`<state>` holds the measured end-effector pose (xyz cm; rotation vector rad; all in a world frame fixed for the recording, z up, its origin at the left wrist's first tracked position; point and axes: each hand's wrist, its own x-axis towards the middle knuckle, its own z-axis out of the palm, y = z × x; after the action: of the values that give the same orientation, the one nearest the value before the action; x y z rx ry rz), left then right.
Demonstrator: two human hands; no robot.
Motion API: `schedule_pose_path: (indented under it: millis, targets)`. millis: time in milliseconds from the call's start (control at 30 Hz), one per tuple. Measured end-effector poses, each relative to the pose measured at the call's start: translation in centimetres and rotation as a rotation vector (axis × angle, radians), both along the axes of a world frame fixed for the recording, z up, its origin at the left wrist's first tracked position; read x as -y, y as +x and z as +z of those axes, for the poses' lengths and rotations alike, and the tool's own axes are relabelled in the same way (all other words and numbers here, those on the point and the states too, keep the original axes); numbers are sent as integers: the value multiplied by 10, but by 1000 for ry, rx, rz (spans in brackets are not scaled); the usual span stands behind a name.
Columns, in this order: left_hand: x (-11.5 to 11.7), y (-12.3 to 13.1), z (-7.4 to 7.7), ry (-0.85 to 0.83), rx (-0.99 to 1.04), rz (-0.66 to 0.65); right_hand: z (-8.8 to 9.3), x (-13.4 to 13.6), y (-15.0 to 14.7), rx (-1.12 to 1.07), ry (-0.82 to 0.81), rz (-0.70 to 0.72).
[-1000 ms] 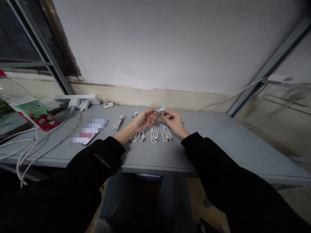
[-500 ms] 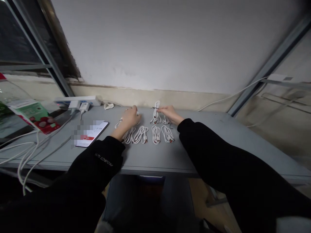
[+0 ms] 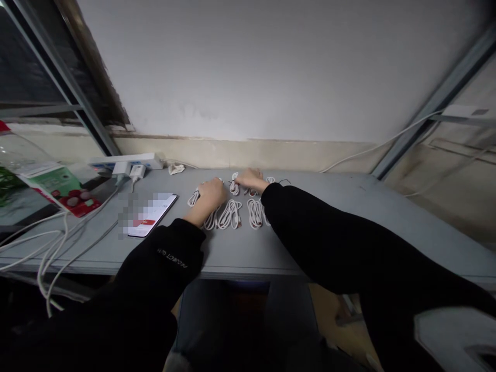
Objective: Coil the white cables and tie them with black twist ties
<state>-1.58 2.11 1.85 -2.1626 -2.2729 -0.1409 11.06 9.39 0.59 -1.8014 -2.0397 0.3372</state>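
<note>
You are holding your left hand (image 3: 210, 199) palm down over the tabletop, its fingers curled forward and reaching a small bit of white cable (image 3: 220, 180); you cannot tell whether it is gripping anything. Your right hand (image 3: 250, 180) is lying palm down and reaching left, its fingers (image 3: 239, 178) coming just beside a white cable coil (image 3: 234, 184), and you cannot tell whether they are closed on it. Between and in front of your hands, more white cable coils (image 3: 229, 215) are lying in a loose row, with another coil (image 3: 193, 199) just beside your left hand and one (image 3: 270, 180) past your right. A thin black twist tie (image 3: 284, 181) is curling near that far coil. Your black sleeves (image 3: 329, 243) are crossing the gray table (image 3: 349, 199), the right one running close behind the front coils. A band of tabletop is separating the coils from the near edge (image 3: 248, 272), and the back edge is meeting the wall (image 3: 248, 77). To the left, a phone (image 3: 153, 214) is lying beside the coils, partly blurred, while a power strip (image 3: 126, 162) is sitting by the wall.
</note>
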Motion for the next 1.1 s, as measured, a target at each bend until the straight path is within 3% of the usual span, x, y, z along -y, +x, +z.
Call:
schedule_pose_path:
  millis: [267, 400, 467, 567, 700, 900, 1100]
  targets:
    - [-1, 4, -7, 122, -45, 34, -5, 12, 8, 104, -1, 19]
    - [0, 7, -8, 220, -34, -4, 4, 19, 20, 142, 70, 36]
    - [0, 9, -7, 261, -2, -84, 10, 27, 31, 173, 134, 57]
    - [0, 13, -7, 248, 63, -337, 15, 44, 55, 178, 98, 106]
    - [1, 20, -16, 163, 106, -598, 4, 62, 90, 87, 134, 60]
    - [-1, 21, -23, 197, 135, -630, -25, 68, 116, -172, 208, 2]
    - [2, 20, -20, 197, 69, -645, -30, 71, 109, -188, 287, 69]
